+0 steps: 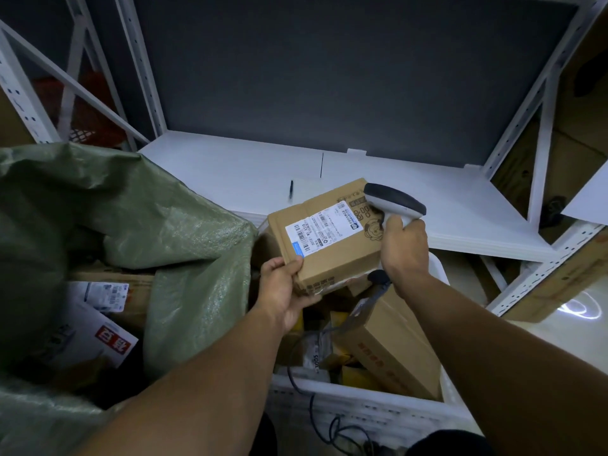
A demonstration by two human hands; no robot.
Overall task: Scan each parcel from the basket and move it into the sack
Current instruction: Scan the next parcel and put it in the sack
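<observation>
A brown cardboard parcel [332, 245] with a white shipping label facing up is held above the white basket [362, 406]. My left hand [283, 291] grips its near left corner, thumb on top. My right hand [403, 248] grips the handle of a grey handheld scanner [393, 200], whose head sits over the parcel's far right corner and points left across the label. The open green woven sack [171, 232] stands at the left, with several parcels [95, 327] lying inside it.
More boxes [391, 350] and small packets lie in the basket, and the scanner's cable [316, 406] runs over its front rim. A white shelf board [427, 199] with a pen [291, 189] lies behind. White metal rack posts [546, 126] stand at both sides.
</observation>
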